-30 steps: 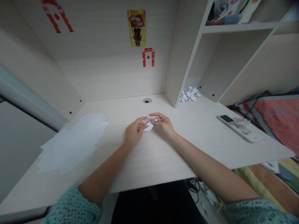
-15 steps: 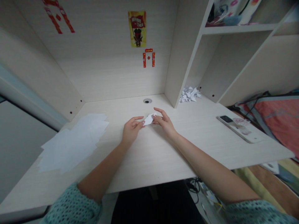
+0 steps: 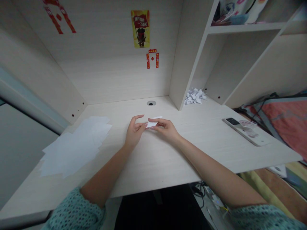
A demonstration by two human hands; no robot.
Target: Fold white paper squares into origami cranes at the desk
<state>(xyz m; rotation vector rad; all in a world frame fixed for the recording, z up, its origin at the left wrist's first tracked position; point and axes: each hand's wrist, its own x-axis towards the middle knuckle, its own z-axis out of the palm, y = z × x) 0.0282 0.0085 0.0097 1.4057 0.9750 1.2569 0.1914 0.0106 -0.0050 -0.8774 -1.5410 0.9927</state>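
A small folded piece of white paper (image 3: 153, 122) is held just above the pale wooden desk (image 3: 155, 159), near its middle. My left hand (image 3: 134, 132) pinches the paper's left end with thumb and fingers closed. My right hand (image 3: 165, 127) grips its right end, fingers curled over the top edge. Both forearms reach in from the near edge, with teal knit sleeves at the bottom of the view.
A loose spread of white sheets (image 3: 72, 147) lies on the desk's left part. A heap of small folded paper figures (image 3: 194, 95) sits in the shelf bay at the back right. A phone (image 3: 247, 132) lies at the right. A cable hole (image 3: 151, 103) is behind the hands.
The paper was pressed on the desk, then lifted and turned between the fingers. Now it is held flatter, and my right fingers have curled down over it.
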